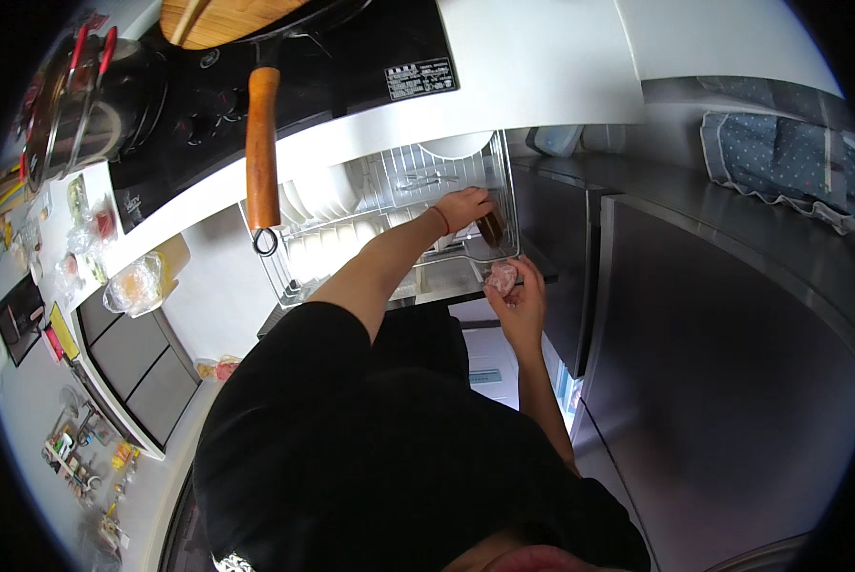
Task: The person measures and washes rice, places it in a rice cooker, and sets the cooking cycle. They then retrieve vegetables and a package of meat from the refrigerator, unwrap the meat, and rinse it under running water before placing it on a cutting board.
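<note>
My left hand (463,209), with a red cord at its wrist, reaches down into a pulled-out wire dish drawer (507,193). Its fingers curl around the upper end of a dark brown, shiny container (491,229), which leans at the drawer's right side. Just outside the front right corner, my right hand (527,293) holds a small pink-and-white mottled lump (502,277) between thumb and fingers. What the lump is made of, I cannot tell. White bowls and plates (327,193) stand in rows on the drawer's left. Metal utensils (427,180) lie toward the back.
Above the drawer, a pan's wooden handle (263,150) juts past the black cooktop (348,57). A black pot with red handles (112,93) stands at left. The dark appliance door (713,343) rises at right. Food in plastic wrap (137,286) sits by the left counter.
</note>
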Demonstrator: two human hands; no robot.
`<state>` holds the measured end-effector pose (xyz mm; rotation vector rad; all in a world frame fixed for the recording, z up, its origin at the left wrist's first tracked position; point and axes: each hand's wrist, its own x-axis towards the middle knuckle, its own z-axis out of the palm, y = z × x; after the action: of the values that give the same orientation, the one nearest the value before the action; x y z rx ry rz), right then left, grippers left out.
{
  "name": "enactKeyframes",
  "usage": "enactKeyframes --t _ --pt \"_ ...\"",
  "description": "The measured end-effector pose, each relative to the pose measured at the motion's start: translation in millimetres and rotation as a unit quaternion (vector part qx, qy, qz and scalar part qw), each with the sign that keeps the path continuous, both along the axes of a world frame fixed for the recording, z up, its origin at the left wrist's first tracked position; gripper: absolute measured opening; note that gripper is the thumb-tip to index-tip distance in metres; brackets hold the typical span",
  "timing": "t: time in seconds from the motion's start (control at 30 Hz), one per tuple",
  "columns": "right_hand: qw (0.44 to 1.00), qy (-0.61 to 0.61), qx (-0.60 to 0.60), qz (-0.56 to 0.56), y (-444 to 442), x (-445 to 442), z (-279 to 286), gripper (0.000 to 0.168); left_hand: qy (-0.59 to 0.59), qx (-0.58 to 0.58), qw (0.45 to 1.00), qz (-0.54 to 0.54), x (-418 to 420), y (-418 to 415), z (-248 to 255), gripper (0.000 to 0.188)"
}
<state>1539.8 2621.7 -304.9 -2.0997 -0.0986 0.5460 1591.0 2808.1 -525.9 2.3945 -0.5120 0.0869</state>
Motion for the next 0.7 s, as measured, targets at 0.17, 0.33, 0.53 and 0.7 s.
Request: enactKeyframes --t 0.17,0.33,0.53,0.7 --pt "0.984 0.041 0.169 -0.031 22 6 24 0.056 0.064 -0.099 0.977 0.179 -19 35 68 0.018" --pt "0.975 0.051 0.215 0.034 60 23 65 0.055 0.196 -0.183 0.898 0.349 -84 47 130 0.019" --pt "0.952 -0.062 0.136 0.266 117 14 102 0.052 0.318 -0.516 0.685 0.404 -175 81 204 0.029" --pt "0.89 -0.108 0.087 0.435 165 -16 109 0.05 0.313 -0.661 0.533 0.425 -241 97 249 0.041"
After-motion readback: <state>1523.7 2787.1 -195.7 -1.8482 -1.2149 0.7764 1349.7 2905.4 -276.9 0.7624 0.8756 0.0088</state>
